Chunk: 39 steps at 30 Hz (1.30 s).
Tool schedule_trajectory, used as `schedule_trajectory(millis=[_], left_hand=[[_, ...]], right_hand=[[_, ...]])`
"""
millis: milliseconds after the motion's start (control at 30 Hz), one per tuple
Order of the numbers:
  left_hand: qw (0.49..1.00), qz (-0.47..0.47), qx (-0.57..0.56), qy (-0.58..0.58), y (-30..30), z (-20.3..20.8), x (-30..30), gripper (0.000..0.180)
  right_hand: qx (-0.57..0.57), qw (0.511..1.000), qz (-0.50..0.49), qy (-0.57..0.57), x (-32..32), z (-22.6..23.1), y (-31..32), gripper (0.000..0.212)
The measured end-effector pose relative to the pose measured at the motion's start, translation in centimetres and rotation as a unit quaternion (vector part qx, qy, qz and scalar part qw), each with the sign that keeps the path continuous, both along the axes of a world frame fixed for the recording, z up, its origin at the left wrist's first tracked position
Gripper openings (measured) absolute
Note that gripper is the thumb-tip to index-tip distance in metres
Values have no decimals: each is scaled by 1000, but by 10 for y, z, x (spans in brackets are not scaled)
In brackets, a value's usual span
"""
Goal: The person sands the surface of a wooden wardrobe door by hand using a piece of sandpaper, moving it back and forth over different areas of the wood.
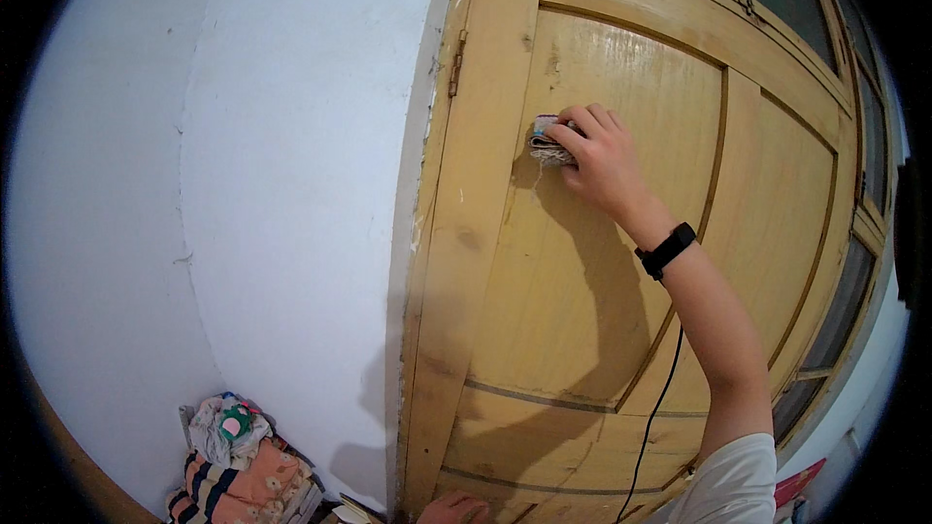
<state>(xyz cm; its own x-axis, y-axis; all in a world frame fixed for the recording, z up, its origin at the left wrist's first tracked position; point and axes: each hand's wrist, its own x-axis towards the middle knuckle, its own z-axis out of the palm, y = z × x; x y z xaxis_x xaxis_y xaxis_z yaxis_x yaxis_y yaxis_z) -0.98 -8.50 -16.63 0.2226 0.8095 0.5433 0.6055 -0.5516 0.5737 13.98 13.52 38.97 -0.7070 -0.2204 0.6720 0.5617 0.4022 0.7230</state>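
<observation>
My right hand (604, 157) is closed on a folded, greyish cloth (551, 147) with a frayed edge. It presses the cloth against the upper left of a panel in a yellow wooden door (573, 262). A loose thread dangles below the cloth. Around my right wrist is a black band (668, 250). Only a part of my left hand (456, 508) shows at the lower edge, in front of the door's lower left; its fingers are not clear enough to read.
A white wall (291, 155) meets the door frame on the left. Folded fabrics (248, 475) lie piled in the lower left corner. A thin black cable (652, 417) hangs in front of the door. Glazed window panes (835, 320) run along the right, and a rusty hinge (456, 63) sits upper left.
</observation>
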Motion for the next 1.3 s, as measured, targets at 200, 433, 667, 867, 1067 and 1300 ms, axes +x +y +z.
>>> schedule_trajectory(millis=[200, 433, 667, 867, 1067, 1300], left_hand=[[1000, -2, 4, -6, 1, -3, 0, 28], [999, 0, 37, -14, 2, -4, -2, 27], [1000, -1, 27, -16, 5, -12, -1, 29], [1000, 1, 6, -19, 5, -7, -1, 28], [1000, -1, 15, -6, 8, -12, -1, 29], [1000, -7, 5, -24, 4, -11, -2, 30]], right_hand=[[3, 1000, -5, 4, 1, -1, 1, 55], [-10, 1000, -9, 12, 0, 0, 3, 54], [3, 1000, 10, 13, -1, 2, 9, 51], [24, 999, 17, 33, -3, 4, 14, 49], [16, 999, -38, -4, 0, -1, 9, 52], [-60, 994, -57, -64, -5, -55, -3, 55]])
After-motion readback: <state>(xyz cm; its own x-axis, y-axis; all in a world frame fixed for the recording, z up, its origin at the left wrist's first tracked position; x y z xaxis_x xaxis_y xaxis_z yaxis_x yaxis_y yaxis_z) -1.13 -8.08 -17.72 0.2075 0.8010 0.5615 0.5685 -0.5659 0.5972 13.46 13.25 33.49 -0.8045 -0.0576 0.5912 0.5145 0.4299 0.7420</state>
